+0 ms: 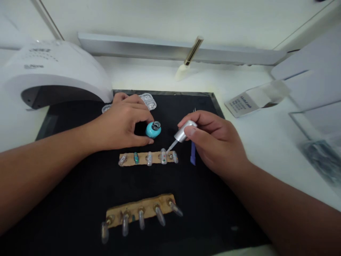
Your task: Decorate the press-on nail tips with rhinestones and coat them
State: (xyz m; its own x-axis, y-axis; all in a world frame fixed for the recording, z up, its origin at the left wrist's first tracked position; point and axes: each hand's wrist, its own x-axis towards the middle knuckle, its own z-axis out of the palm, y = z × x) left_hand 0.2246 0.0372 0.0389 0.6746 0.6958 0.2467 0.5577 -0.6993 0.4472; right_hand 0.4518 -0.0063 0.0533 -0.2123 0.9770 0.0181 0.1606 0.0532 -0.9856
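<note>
My left hand (128, 122) rests on the black mat with thumb and fingers round an uncapped turquoise bottle (153, 130). Between the thumb and fingers of my right hand (213, 138) is a silver-capped brush (183, 132), its tip at a nail tip (163, 156) on the upper cardboard strip (142, 159). Several nail tips stand along that strip, one of them green (136, 158). Nearer to me lies a second cardboard strip (149, 209) with several clear nail tips. A purple tool (193, 154) lies partly behind my right hand.
A white lamp (61, 67) stands at the back left. Behind my left hand is a clear case (148, 101). A gold-capped bottle (183, 67) stands beyond the black mat (218, 213). At the right are an open alcohol pads box (245, 103) and a clear packet (322, 160).
</note>
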